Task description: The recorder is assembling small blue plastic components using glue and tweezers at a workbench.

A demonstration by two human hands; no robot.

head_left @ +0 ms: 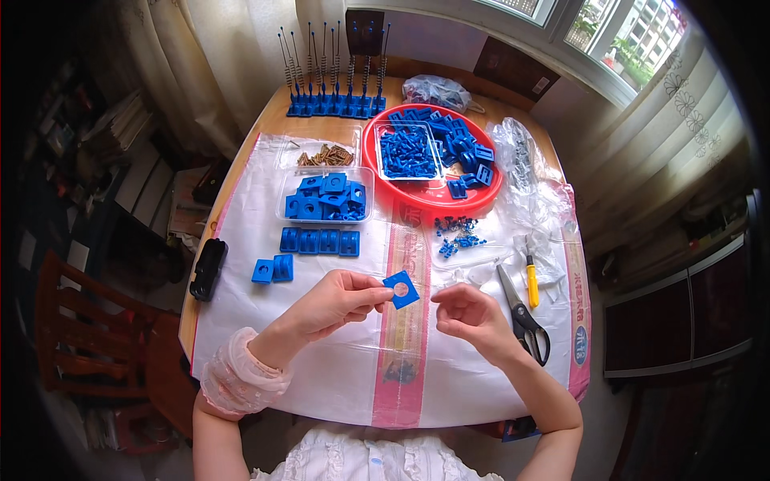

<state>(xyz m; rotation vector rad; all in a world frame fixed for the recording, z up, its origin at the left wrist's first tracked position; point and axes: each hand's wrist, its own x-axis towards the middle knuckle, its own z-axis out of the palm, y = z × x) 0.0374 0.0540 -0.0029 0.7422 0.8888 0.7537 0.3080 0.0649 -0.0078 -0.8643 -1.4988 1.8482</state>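
My left hand (341,306) pinches a thin blue square plate (411,300) with a round hole, held up over the table between thumb and fingertips. Just to the right, my right hand (480,317) is bent inward, thumb and index finger apart with nothing between them. It does not touch the plate. Beyond my left hand lie two blue pieces (263,271) side by side, and a row of several blue blocks (321,241). Behind that row, a clear plastic tub (282,215) is heaped with blue square parts (329,188).
A red basin (409,205) holds blue parts and a clear box of small ones. Small bits (459,239) lie before it. Scissors (524,321) and a yellow-handled tool (532,280) are right; a black case (209,270) is left. Brass-coloured screws (327,155) and sprung rods (335,106) stand farther back.
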